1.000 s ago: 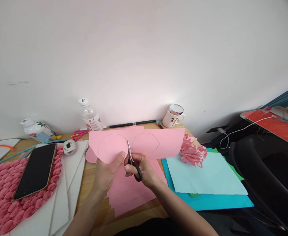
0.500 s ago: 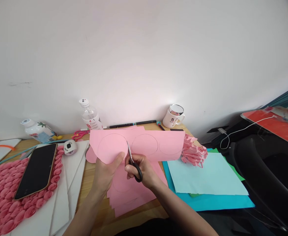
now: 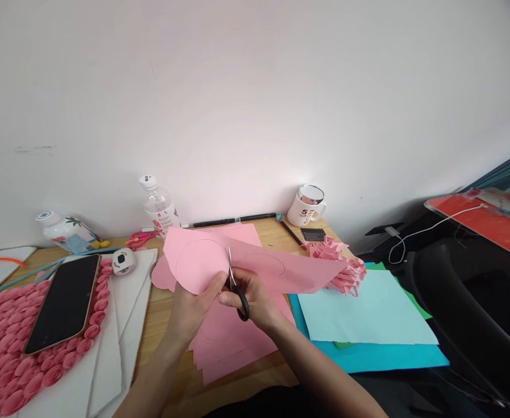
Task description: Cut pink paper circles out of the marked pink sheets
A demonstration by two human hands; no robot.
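Note:
My left hand (image 3: pixel 196 305) pinches the lower edge of a pink paper strip (image 3: pixel 200 261) between thumb and fingers. Pencilled circles show on the strip, and its right part tilts down and away. In my right hand (image 3: pixel 252 296) is a pair of black-handled scissors (image 3: pixel 243 305), fingers wrapped round the handles. The blades point up and lie against the paper just right of the leftmost circle. Beneath both hands, a stack of pink paper sheets (image 3: pixel 241 363) rests on the table, one with a drawn circle partly hidden by my hands.
Crumpled pink scraps (image 3: pixel 346 273) lie beside light blue paper (image 3: pixel 368 313) on the right. A mug (image 3: pixel 305 209) and a plastic bottle (image 3: pixel 161 209) stand by the wall. On the left, a phone (image 3: pixel 65 302) lies on pink paper rosettes (image 3: pixel 2 354); pink-handled scissors (image 3: pixel 140 238) are behind.
The paper strip's right side has dropped and twisted away, uncovering a dark card near the mug. The scissors have shifted slightly along the leftmost circle's right side.

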